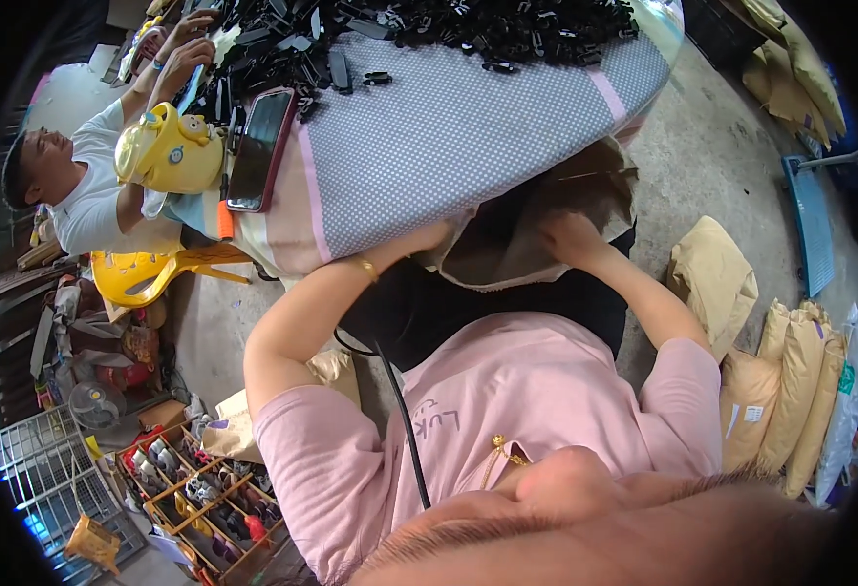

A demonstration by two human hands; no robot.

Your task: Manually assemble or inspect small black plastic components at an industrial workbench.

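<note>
An open brown paper sack (507, 259) sits at my lap, below the near edge of the table, its dark mouth facing up. My right hand (571, 237) reaches over the near rim at the right side of the mouth, its fingers curled against the paper. At the left side of the sack is my left hand (431, 237); its fingers are hidden behind the rim and the table's edge. A gold bracelet (368, 270) circles the left wrist. What lies inside the sack is too dark to make out.
Black plastic clips (468, 24) heap on the cloth-covered table (439, 137). A phone (261, 146), a yellow container (170, 151) and an orange-handled tool (225, 221) lie left. A co-worker (97, 186) handles pieces there. Filled paper sacks (791, 391) stand right; a cable (405, 420) hangs before me.
</note>
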